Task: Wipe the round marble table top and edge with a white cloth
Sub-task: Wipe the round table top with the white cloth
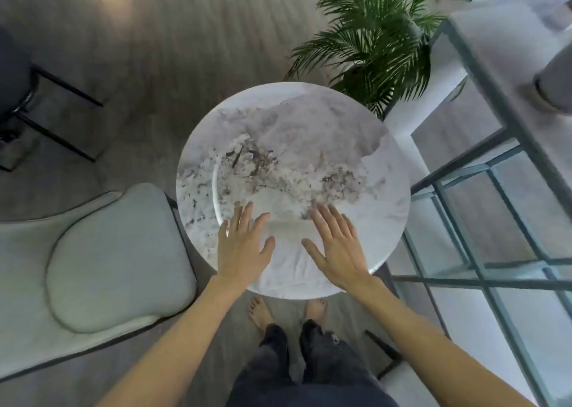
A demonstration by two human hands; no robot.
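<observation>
A round marble table with white and grey-brown veining stands in front of me. A white cloth lies flat on its near part, reaching to the near edge. My left hand rests flat on the cloth's left side, fingers spread. On the cloth's right side lies my right hand, also flat with fingers apart. Neither hand grips the cloth.
A pale green cushioned chair stands close at the table's left. A potted palm is behind the table at the right. A glass wall with metal frames runs along the right. A dark chair stands far left. My bare feet are under the near edge.
</observation>
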